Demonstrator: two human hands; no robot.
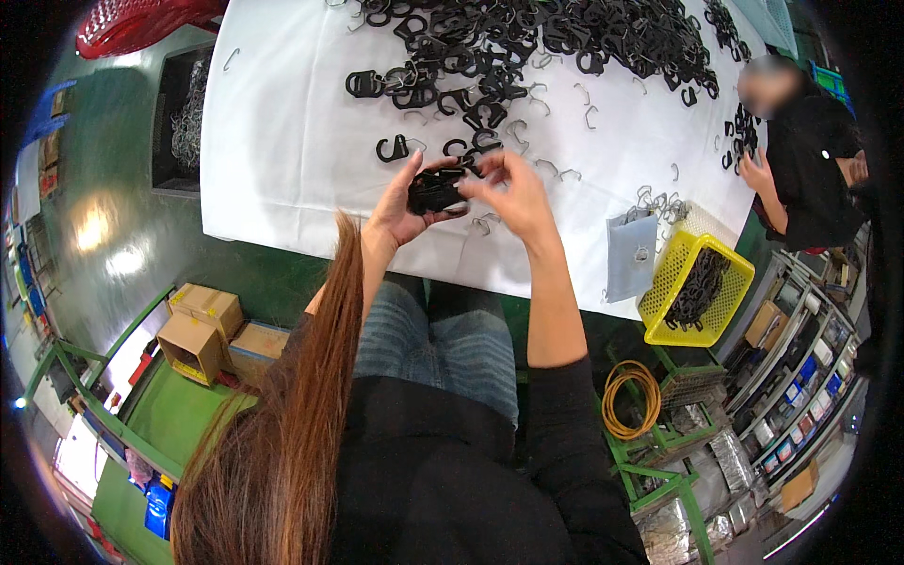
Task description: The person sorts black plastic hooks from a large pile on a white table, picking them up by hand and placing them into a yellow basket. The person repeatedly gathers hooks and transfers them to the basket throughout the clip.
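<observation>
My left hand (400,209) is closed around a small stack of black plastic hooks (436,191), palm turned up, just above the near edge of the white-covered table (273,169). Close against that stack is my right hand (513,193), its thumb and fingers bent into a pinch; what lies between the fingertips is blurred and partly hidden. Right beyond my hands, loose black hooks (393,149) lie on the cloth. A large heap of the same black hooks (584,38) spreads over the far part of the table. Bent metal wire clips (591,115) are scattered among and around them.
A yellow basket (733,303) with black pieces stands at the near right corner, beside a light blue-grey bin (631,256). To the left is a dark crate (177,179) of wire clips. A co-worker (810,160) reaches over the right edge. Cardboard boxes (202,311) stand lower left.
</observation>
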